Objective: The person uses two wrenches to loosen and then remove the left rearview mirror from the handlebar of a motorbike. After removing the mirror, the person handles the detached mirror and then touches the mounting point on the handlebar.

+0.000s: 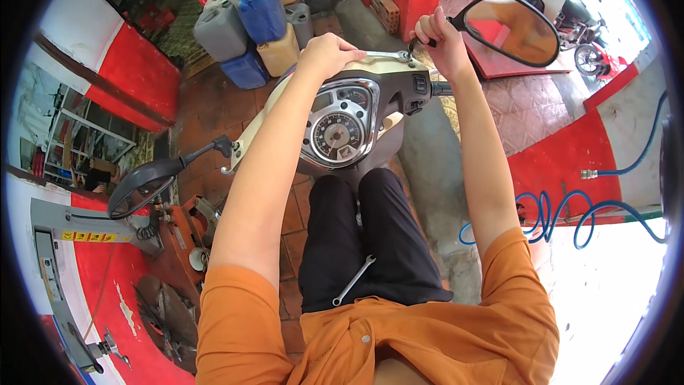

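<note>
My left hand (328, 55) grips one end of a silver wrench (385, 54). The wrench's far end sits at the base of the right mirror's stem, on the scooter's cream handlebar cover (281, 89). My right hand (438, 37) is closed around the black stem of the right mirror (514, 28), just above that base. Below my hands is the scooter's round speedometer (336, 137) in a chrome rim. A second wrench (354, 281) lies across my lap. On the left side, the other mirror (147, 180) stands out from the handlebar.
Several plastic jerrycans (263, 11) stand ahead on the left. A coiled blue air hose (570, 214) hangs at the right. Machine parts (189, 242) and a grey machine arm (53, 278) are at the lower left. Parked motorbikes (581, 18) are at the far right.
</note>
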`<action>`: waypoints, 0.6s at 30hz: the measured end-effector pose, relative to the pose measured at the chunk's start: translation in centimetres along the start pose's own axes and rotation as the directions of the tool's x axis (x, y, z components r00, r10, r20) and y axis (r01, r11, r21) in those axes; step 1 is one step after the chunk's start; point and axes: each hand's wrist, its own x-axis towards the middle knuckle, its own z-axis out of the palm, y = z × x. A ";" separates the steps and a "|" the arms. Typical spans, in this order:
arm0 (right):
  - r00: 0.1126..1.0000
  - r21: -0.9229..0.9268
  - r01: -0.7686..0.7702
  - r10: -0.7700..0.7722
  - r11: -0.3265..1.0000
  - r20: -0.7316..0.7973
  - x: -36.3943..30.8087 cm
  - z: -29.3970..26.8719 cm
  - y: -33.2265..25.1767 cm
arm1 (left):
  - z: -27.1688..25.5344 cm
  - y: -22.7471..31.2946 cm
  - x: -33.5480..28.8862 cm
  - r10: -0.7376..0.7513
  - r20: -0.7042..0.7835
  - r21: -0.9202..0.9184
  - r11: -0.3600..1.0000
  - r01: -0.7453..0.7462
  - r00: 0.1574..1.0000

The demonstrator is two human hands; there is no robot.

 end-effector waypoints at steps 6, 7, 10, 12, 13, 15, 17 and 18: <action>0.982 0.339 -0.113 0.053 0.934 0.179 2.0 -2.6 0.6 | -0.1 0.4 0.2 0.008 -0.014 0.017 1.000 -0.008 1.000; 0.968 0.427 -0.175 0.075 0.887 0.239 2.4 -3.1 0.6 | 0.1 0.6 0.1 0.010 -0.033 0.027 1.000 -0.009 0.999; 0.981 0.389 -0.180 0.135 0.904 0.140 2.6 -2.3 0.3 | -0.3 1.0 -0.3 -0.013 -0.022 0.020 1.000 0.013 1.000; 0.980 0.326 -0.179 0.197 0.928 -0.024 2.2 -0.5 0.4 | -0.3 0.8 -0.6 0.030 -0.047 -0.014 0.999 -0.031 0.998; 0.948 0.013 -0.055 0.057 0.998 -0.314 2.3 0.5 0.8 | -0.1 0.9 -0.5 0.033 -0.041 -0.013 0.999 -0.034 0.999; 0.843 -0.319 -0.011 -0.163 0.948 -0.513 2.2 2.0 1.0 | -0.4 0.9 -0.8 0.033 -0.050 0.007 0.999 -0.033 0.998; 0.671 -0.337 0.184 -0.369 0.923 -0.643 1.0 2.9 0.8 | -0.4 0.9 -1.0 0.037 -0.050 0.018 0.999 -0.036 0.998; 0.656 -0.249 0.135 -0.275 0.959 -0.703 0.7 2.9 0.7 | -0.4 0.9 -1.1 0.043 -0.048 0.026 0.999 -0.041 0.998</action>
